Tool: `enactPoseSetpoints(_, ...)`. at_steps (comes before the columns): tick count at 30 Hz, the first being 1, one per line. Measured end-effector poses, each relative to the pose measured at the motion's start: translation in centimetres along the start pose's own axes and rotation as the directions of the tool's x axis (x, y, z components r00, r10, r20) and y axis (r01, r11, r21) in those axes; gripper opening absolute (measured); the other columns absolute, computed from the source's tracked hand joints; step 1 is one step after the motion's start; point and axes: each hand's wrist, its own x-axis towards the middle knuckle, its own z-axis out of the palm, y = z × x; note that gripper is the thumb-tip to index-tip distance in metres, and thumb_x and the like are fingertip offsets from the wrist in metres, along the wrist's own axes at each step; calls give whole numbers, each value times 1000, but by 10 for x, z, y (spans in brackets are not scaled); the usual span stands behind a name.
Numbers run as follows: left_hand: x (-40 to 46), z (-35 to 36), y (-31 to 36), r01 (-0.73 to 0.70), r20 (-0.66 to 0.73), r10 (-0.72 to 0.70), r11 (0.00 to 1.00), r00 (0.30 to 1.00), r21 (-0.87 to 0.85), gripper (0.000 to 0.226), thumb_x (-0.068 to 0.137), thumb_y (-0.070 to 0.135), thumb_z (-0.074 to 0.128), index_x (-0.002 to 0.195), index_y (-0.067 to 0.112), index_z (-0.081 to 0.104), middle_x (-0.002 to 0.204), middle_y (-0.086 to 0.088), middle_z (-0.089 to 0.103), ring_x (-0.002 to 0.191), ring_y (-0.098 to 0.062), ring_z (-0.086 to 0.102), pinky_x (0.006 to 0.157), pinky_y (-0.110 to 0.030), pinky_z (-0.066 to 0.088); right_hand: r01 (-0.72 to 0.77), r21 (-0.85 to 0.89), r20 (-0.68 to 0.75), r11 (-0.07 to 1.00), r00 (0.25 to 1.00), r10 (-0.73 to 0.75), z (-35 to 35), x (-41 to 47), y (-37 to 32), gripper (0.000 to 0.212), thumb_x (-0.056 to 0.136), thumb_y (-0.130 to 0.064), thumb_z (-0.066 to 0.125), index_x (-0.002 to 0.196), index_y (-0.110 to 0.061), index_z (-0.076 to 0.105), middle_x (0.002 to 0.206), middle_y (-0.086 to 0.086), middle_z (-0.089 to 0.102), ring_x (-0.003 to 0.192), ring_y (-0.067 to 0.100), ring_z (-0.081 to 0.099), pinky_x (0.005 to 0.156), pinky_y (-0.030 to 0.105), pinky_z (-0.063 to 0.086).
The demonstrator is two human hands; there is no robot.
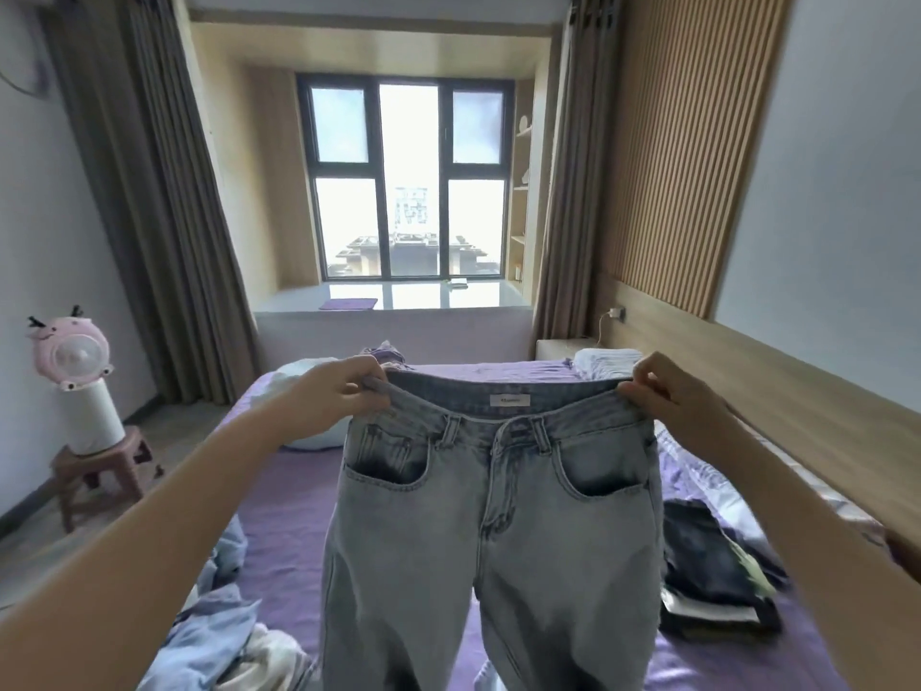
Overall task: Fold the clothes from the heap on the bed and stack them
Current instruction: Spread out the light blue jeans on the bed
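Jeans, pale blue denim, hang in the air over the purple bed, front towards me. My left hand pinches one end of the waistband and my right hand pinches the other, stretching it flat. The legs run off the bottom edge, so I cannot see the hems. A white label inside the back waistband carries writing too blurred to read. The jeans hide the middle of the bed; loose light clothes lie at lower left, dark folded ones at right.
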Motion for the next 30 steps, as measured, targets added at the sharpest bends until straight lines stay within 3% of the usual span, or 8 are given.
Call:
enactPoseSetpoints(3,4,22,2,40,-104,-49,995,993,-88,20,92,11,61,84,29,55,79,4,57,71,-13,52,65,-12,42,-68,-101,-31,993,997,65,22,-3,-1,22,95,-21,53,82,-16,36,62,-1,40,57,14,38,55,31,31)
enactPoseSetpoints(8,5,38,21,64,-310,-51,997,949,32,18,97,12,51,115,12,53,94,3,50,71,0,42,59,6,28,-182,86,-32,980,982,185,39,-8,-8,26,94,-27,56,114,-15,44,84,5,57,75,17,55,59,24,38)
enactPoseSetpoints(10,4,38,22,74,-349,-80,997,934,-32,31,96,11,53,127,10,50,100,0,52,78,-6,47,62,3,31,-232,114,95,966,970,221,34,-9,-10,57,82,-37,68,128,-21,39,99,-3,58,85,4,57,71,14,42)
enactPoseSetpoints(13,4,34,18,137,-272,-169,981,947,-134,31,89,12,65,119,5,59,97,-9,65,91,-27,62,78,-22,46,-266,4,283,964,925,254,31,-9,-4,85,72,-29,81,139,-19,30,113,-2,56,100,13,55,80,24,43)
enactPoseSetpoints(17,4,40,7,204,-231,-242,963,943,-175,12,83,19,73,88,10,67,84,-8,68,80,-25,63,71,-30,51,-307,-117,114,945,941,319,36,-5,4,34,77,-27,77,97,-7,58,85,7,63,77,20,54,58,24,36)
enactPoseSetpoints(20,11,54,4,262,-294,-287,958,912,-121,19,89,24,67,90,10,54,88,-11,65,86,-28,62,78,-35,48,-299,-91,33,950,952,303,42,-5,8,32,87,-28,67,65,-12,50,59,4,50,62,23,46,52,23,31)
enactPoseSetpoints(25,25,58,17,314,-401,-286,949,870,5,27,95,30,55,98,7,41,83,-5,54,80,-26,56,69,-28,38,-353,-54,-33,934,935,352,57,11,-6,26,91,-29,61,89,-3,60,76,8,60,78,26,53,65,30,32)
enactPoseSetpoints(30,56,-1,58,90,-507,-160,983,847,-161,24,94,33,57,100,13,47,86,4,57,78,-13,57,69,-27,46,-315,296,-265,902,880,394,21,60,-45,22,82,-32,70,86,-11,67,78,8,66,77,25,59,66,32,43)
